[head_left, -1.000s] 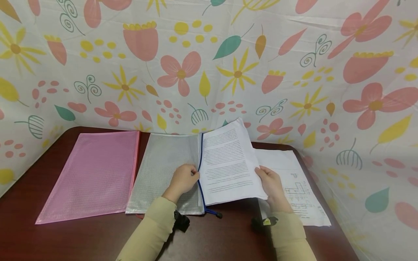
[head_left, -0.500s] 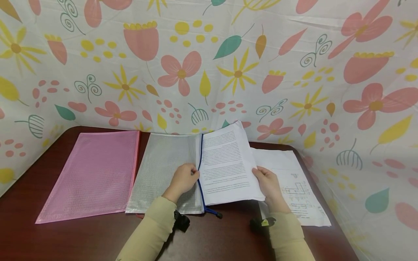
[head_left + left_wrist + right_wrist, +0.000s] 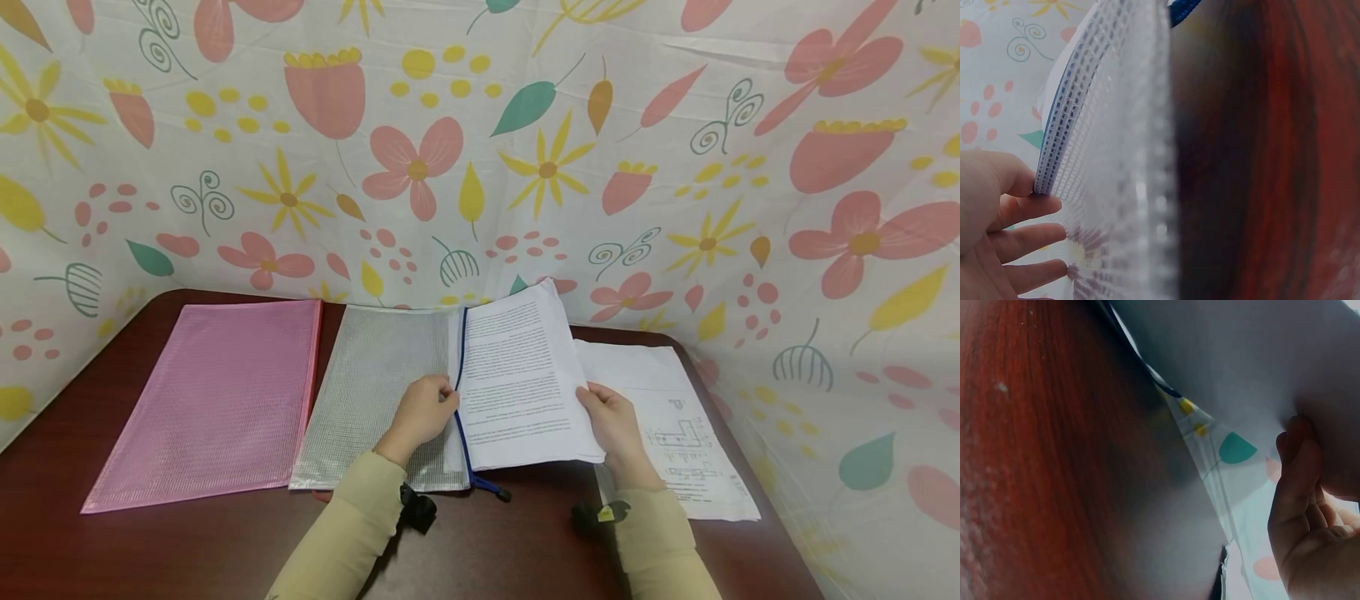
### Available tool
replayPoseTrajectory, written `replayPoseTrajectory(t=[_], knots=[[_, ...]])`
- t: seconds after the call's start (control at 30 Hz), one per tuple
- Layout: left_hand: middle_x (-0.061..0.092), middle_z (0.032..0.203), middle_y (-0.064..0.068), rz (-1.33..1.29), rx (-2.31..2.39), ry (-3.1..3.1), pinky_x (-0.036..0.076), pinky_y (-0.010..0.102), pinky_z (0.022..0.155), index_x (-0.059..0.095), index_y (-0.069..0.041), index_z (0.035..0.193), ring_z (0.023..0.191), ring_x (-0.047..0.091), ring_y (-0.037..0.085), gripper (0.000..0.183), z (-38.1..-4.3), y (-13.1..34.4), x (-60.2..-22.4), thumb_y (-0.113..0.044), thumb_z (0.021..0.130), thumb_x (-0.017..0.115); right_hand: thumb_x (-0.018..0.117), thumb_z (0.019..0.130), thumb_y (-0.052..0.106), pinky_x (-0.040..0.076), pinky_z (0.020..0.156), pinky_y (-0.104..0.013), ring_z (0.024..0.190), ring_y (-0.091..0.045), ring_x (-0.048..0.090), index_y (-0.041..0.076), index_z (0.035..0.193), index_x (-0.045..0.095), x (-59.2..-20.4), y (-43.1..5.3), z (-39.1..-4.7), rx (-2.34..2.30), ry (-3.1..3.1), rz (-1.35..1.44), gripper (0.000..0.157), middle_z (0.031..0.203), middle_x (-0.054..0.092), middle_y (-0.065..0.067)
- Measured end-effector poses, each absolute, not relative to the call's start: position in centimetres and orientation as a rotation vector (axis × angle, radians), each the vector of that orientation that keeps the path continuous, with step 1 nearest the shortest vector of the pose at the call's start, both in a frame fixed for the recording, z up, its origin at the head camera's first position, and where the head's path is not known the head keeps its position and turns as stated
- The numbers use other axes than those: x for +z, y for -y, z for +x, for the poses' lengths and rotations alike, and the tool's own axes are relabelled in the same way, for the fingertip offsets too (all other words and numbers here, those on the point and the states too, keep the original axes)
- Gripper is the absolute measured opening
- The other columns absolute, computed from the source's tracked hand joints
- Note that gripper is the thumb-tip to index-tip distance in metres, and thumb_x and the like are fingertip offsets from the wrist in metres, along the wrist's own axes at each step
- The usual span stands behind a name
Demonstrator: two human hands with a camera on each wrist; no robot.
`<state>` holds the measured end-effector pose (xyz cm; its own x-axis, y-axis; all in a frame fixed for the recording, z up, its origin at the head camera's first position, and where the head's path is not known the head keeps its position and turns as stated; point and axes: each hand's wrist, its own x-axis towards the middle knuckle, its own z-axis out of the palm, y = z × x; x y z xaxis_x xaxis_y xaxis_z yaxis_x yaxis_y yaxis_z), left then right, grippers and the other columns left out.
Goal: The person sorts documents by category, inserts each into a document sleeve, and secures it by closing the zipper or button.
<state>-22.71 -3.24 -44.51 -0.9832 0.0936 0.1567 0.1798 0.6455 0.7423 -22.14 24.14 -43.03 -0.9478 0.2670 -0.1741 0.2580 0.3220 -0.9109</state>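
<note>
My left hand (image 3: 422, 408) pinches the blue-zipped edge of a clear mesh zip pouch (image 3: 375, 358). In the left wrist view the thumb and forefinger (image 3: 1044, 206) hold that edge, and the other fingers spread along the mesh (image 3: 1110, 156). My right hand (image 3: 613, 421) grips the right edge of a stack of printed sheets (image 3: 517, 375). The left edge of the sheets lies past the blue zip (image 3: 462, 367), showing as a white strip inside the pouch. From the right wrist view, the stack's underside (image 3: 1229, 356) is raised off the table, with the fingers (image 3: 1297, 481) beneath it.
A pink mesh zip pouch (image 3: 217, 400) lies flat at the left of the dark red table (image 3: 510, 550). Another sheet with line drawings (image 3: 690, 450) lies at the right, partly under my right hand. A floral cloth (image 3: 480, 150) hangs behind the table.
My right hand has moved slightly left with the printed sheets, and a wider white strip shows inside the clear pouch. The left hand has stayed in place.
</note>
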Motion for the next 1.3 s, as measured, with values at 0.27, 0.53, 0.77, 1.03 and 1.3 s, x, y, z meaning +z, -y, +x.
replayPoseTrajectory(t=[0.27, 0.53, 0.77, 1.03, 1.3], knots=[[0.059, 0.128, 0.021, -0.235, -1.264, 2.752, 0.038, 0.023, 0.052, 0.063, -0.006, 0.075, 0.066, 0.051, 0.015, 0.016, -22.67, 3.18, -44.59, -0.013, 0.089, 0.059, 0.049, 0.097, 0.032, 0.053, 0.058, -0.023, 0.072, -0.009, 0.065, 0.005, 0.131, 0.052, -43.14, -24.08, -22.17, 1.748, 2.555, -0.501, 0.043, 0.11, 0.065, -0.015], [0.06, 0.128, 0.019, -0.22, -1.297, 2.755, 0.037, 0.022, 0.049, 0.06, -0.008, 0.071, 0.055, 0.042, 0.012, 0.019, -22.81, 3.17, -44.63, -0.014, 0.089, 0.058, 0.049, 0.097, 0.031, 0.053, 0.058, -0.022, 0.071, -0.008, 0.065, 0.004, 0.13, 0.053, -42.95, -24.0, -22.05, 1.752, 2.546, -0.503, 0.043, 0.107, 0.066, -0.014], [0.06, 0.126, 0.021, -0.238, -1.282, 2.736, 0.039, 0.024, 0.055, 0.06, -0.007, 0.073, 0.064, 0.049, 0.016, 0.017, -22.7, 3.17, -44.51, -0.013, 0.089, 0.058, 0.05, 0.097, 0.032, 0.052, 0.058, -0.022, 0.071, -0.007, 0.064, 0.005, 0.13, 0.054, -42.89, -23.85, -22.05, 1.762, 2.542, -0.503, 0.043, 0.107, 0.066, -0.013], [0.06, 0.126, 0.022, -0.251, -1.29, 2.733, 0.038, 0.023, 0.051, 0.059, -0.007, 0.07, 0.062, 0.048, 0.016, 0.019, -22.74, 3.08, -44.53, -0.013, 0.089, 0.057, 0.05, 0.097, 0.031, 0.052, 0.058, -0.022, 0.071, -0.008, 0.064, 0.004, 0.13, 0.053, -42.93, -23.5, -22.07, 1.767, 2.535, -0.488, 0.043, 0.107, 0.065, -0.013], [0.06, 0.127, 0.02, -0.234, -1.321, 2.743, 0.033, 0.022, 0.044, 0.06, -0.007, 0.072, 0.049, 0.034, 0.011, 0.018, -22.71, 2.94, -44.43, -0.013, 0.089, 0.057, 0.049, 0.097, 0.032, 0.053, 0.059, -0.023, 0.073, -0.009, 0.065, 0.006, 0.131, 0.053, -43.1, -23.41, -22.1, 1.764, 2.542, -0.506, 0.043, 0.109, 0.065, -0.014]])
